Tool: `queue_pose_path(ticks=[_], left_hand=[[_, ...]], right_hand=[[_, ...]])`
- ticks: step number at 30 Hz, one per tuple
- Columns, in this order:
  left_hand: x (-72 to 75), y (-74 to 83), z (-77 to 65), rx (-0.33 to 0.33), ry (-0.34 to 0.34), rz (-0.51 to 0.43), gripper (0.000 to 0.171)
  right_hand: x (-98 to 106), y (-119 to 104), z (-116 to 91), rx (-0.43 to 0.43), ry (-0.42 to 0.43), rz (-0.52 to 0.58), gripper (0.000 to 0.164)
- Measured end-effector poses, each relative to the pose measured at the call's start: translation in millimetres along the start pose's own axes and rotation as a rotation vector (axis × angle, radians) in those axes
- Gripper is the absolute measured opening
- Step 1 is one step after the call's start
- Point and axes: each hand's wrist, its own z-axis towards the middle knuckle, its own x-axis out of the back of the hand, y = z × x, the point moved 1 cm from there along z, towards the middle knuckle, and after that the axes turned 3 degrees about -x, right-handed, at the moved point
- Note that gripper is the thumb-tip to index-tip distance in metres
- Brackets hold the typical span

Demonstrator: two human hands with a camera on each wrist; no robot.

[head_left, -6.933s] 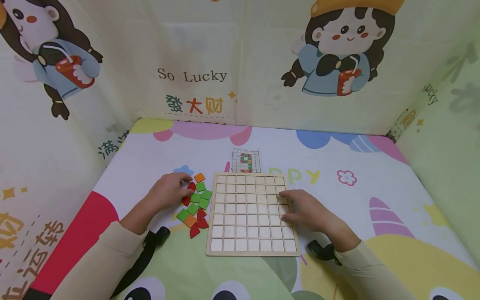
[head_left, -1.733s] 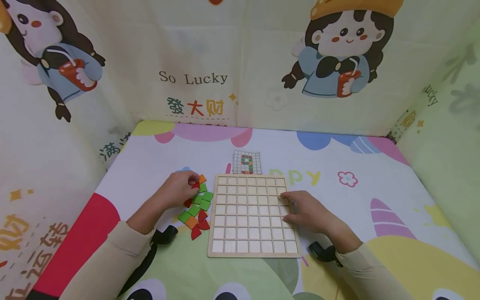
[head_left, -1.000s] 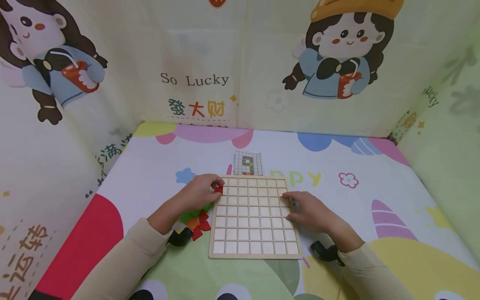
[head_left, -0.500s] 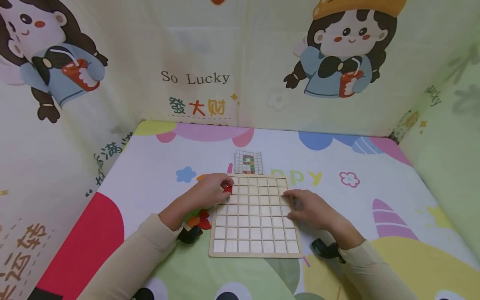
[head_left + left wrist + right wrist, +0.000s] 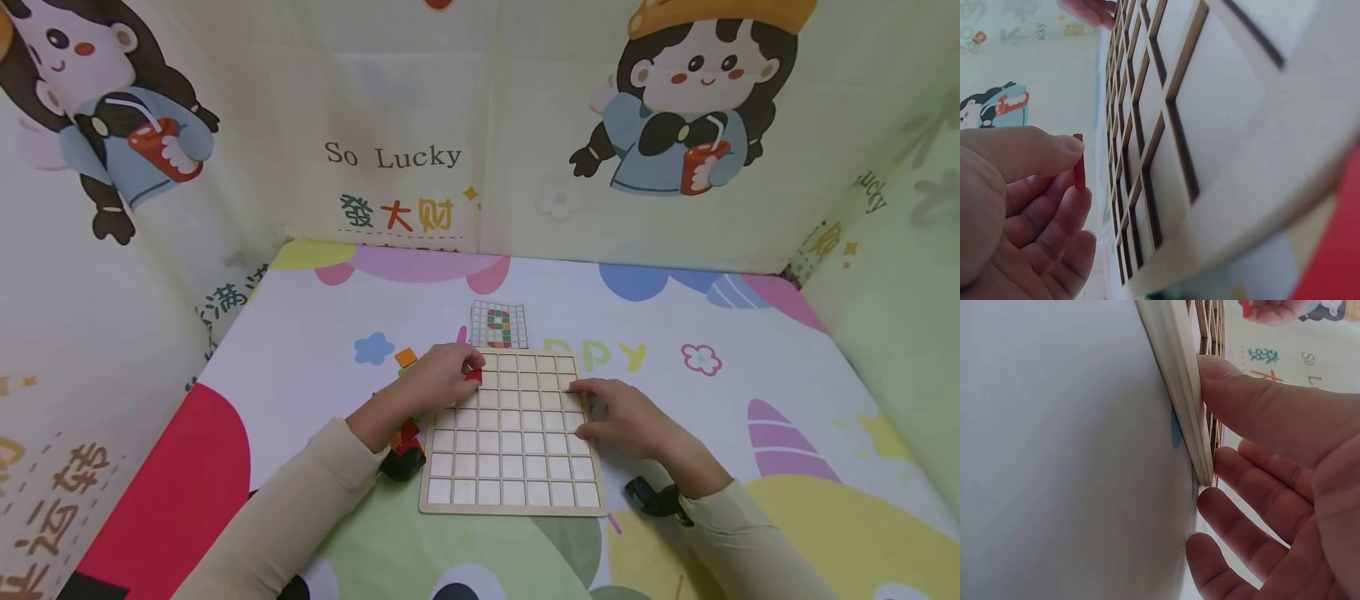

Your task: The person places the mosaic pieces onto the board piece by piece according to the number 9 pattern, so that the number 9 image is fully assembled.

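Over the upper left part of the wooden grid board [image 5: 517,509] is my left hand [image 5: 438,379]. Its thumb and a fingertip pinch a small, flat red tile [image 5: 1079,164], seen edge-on and clear of the board in the left wrist view. My right hand [image 5: 622,421] rests at the board's right edge, thumb and forefinger spread apart along the rim. In the right wrist view its thumb [image 5: 1219,369] touches the side of the frame and the other fingers are loosely bent. No tile lies in the visible cells.
Left of the board lie loose tiles, among them an orange square [image 5: 406,357] and red pieces [image 5: 408,430]; the left arm covers most of them. Behind the board is a gridded pattern card [image 5: 498,325] with a coloured figure. A printed cloth [image 5: 675,317] covers the table.
My left hand has picked a red tile from the loose pieces and carried it rightward over the board's upper left. The right hand stays at the board's edge.
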Motion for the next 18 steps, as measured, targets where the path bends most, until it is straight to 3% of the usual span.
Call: queue_pose_path(ticks=[18], left_hand=[[-17.2,6.0,14.6,-0.028,0.003,0.02,0.029]], right_hand=[[0.3,0.3,-0.7,-0.014,-0.003,-0.006,0.056]])
